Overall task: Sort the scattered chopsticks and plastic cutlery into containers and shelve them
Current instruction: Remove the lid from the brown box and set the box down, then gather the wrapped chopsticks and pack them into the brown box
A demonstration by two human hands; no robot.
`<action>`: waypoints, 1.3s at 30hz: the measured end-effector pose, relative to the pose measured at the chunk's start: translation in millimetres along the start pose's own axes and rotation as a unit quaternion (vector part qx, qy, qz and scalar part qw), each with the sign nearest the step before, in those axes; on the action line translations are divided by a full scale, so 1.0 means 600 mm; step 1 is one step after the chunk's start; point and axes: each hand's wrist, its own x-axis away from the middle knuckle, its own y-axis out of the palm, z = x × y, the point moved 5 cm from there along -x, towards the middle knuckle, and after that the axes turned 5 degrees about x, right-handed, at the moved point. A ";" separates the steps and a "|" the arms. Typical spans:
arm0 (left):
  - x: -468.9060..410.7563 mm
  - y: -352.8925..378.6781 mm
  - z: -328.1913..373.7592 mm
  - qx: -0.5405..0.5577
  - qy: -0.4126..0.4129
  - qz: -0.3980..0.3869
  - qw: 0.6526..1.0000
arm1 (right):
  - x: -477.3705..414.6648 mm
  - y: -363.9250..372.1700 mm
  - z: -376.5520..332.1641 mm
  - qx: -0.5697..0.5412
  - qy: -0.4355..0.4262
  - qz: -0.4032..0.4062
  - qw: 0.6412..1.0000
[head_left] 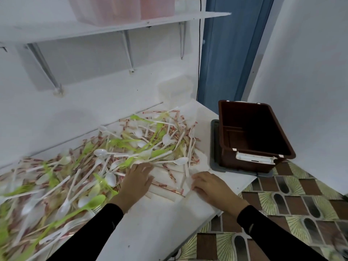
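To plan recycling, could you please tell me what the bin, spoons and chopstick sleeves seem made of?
Bin: likely rigid plastic, brown, with smooth moulded walls and rim.
Spoons: thin plastic, white or translucent green, with glossy highlights.
Chopstick sleeves: probably paper, matt, printed red on white.

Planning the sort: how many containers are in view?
3: a brown bin at the table's right end; two pinkish boxes on the shelf. A blurry clear one may stand by the wall.

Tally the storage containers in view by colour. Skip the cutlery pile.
Brown open plastic bin: 1
Pink translucent plastic boxes on the white wall shelf: 2
Clear plastic box: 1
Total: 4
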 end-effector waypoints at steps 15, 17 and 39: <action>-0.069 0.049 0.065 0.095 0.159 -0.029 0.982 | -0.071 0.040 -0.008 0.026 -0.114 -0.009 0.993; -0.082 0.050 0.053 0.056 0.174 -0.019 0.983 | -0.075 0.039 -0.007 0.030 -0.123 -0.004 0.992; -0.155 -0.060 -0.011 0.184 0.104 0.063 0.975 | -0.136 -0.025 -0.071 -0.050 -0.110 0.164 0.979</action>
